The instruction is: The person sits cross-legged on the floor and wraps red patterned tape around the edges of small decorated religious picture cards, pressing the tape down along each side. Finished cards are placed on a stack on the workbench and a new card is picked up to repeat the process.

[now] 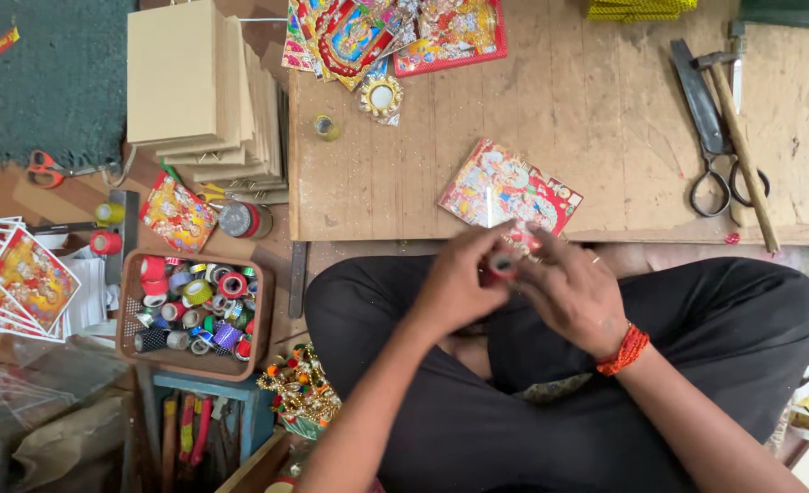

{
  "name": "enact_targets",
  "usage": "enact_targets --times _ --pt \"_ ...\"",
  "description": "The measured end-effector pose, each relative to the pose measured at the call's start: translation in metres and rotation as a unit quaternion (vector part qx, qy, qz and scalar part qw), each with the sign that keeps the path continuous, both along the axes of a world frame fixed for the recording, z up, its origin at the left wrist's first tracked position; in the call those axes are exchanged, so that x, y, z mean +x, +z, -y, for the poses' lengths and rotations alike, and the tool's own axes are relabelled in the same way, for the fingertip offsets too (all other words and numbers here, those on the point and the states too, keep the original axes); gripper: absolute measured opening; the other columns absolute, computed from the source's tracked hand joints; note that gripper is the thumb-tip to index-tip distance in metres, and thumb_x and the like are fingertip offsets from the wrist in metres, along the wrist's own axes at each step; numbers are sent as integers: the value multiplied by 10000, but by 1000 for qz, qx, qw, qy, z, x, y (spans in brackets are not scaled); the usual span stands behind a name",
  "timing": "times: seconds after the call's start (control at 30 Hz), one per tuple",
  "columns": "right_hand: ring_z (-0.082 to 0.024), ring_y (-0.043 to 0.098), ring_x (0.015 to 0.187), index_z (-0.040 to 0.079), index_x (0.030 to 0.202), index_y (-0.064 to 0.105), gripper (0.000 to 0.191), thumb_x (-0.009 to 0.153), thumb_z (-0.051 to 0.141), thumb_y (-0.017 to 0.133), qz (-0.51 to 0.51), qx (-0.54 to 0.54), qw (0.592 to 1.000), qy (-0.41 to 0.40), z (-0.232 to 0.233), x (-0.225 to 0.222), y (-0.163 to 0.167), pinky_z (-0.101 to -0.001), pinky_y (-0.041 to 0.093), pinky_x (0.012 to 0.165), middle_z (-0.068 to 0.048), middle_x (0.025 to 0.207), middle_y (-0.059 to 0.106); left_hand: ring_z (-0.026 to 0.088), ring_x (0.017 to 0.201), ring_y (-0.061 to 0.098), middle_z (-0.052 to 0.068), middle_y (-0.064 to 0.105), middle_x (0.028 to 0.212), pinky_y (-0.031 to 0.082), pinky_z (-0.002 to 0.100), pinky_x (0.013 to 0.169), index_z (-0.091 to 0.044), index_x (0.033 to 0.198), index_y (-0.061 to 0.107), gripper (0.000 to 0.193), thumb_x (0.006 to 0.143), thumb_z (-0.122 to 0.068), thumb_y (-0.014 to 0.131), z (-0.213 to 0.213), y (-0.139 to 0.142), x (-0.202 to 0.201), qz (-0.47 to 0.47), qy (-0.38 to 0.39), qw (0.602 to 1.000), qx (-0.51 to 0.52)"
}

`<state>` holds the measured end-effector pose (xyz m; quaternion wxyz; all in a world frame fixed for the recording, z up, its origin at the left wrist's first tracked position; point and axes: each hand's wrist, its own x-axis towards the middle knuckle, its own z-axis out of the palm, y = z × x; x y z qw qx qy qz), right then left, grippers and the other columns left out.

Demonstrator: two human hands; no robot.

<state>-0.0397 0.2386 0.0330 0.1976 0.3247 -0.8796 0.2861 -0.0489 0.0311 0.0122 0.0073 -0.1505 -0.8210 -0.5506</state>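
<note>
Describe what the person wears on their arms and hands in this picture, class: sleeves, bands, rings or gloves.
Both forearms are bare, with no sleeves reaching into view and no gloves. The right hand has a bunch of orange-red thread bands wound round its wrist. The left hand has nothing on its wrist. Any ring is too small and blurred to tell. The person's legs are in black trousers.

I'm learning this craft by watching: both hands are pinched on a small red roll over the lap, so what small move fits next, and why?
Probably peel the roll's free end loose. The left hand and right hand both grip the small red tape roll, and the glossy picture card lies just ahead on the wooden board.
</note>
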Motion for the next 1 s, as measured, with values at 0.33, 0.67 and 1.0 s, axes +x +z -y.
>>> enact_targets --times 0.33,0.67,1.0 --pt "-237 640 801 73 946 682 265 756 102 864 -23 -13 999 -33 -7 7 5 -358 506 668 -40 1009 695 94 810 655 63 722 891 550 235 716 9 977 719 171 933 -134 801 -29 -40 29 248 96 930 254" --pt "-253 669 815 125 950 691 216 781 247 750 162 134 978 8 -34 11 -13 -390 542 692 -51 857 665 138 692 659 59 633 896 544 275 633 12 838 705 121 857 -71 790 48 -44 -35 42 249 968 -14" --pt "-261 676 877 108 1030 693 245 831 249 714 152 136 979 9 -44 -2 -22 -386 540 743 -52 961 693 127 609 613 55 632 867 501 283 581 26 772 713 185 810 -86 855 34 -59 -59 25 307 951 -40"
